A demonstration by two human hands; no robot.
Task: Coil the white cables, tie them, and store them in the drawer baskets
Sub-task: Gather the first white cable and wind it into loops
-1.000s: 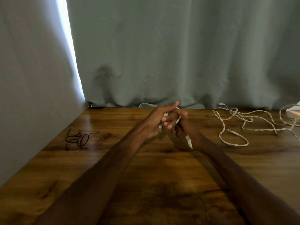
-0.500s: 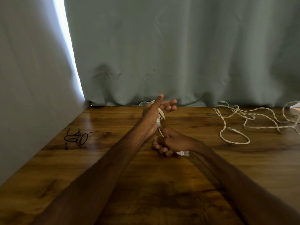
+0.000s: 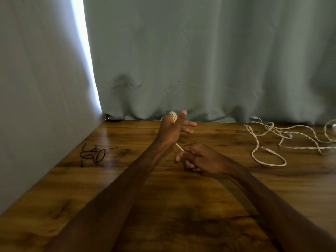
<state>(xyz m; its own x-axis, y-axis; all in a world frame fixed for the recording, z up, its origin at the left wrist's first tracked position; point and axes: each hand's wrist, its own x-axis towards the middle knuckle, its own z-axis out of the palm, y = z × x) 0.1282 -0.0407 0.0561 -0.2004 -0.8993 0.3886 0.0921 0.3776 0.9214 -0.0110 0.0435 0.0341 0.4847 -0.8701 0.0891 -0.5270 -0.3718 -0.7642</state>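
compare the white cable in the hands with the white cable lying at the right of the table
The held cable is wound in tight loops round the left hand; the loose cable sprawls in open curves. The held cable is pulled taut by the right hand; the loose cable lies slack on the table, untouched. Both are white.

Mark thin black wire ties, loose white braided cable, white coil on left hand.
thin black wire ties [image 3: 94, 155]: head view, central loop
loose white braided cable [image 3: 263, 162]: head view, nearest loop
white coil [image 3: 173, 114]: head view, top wraps
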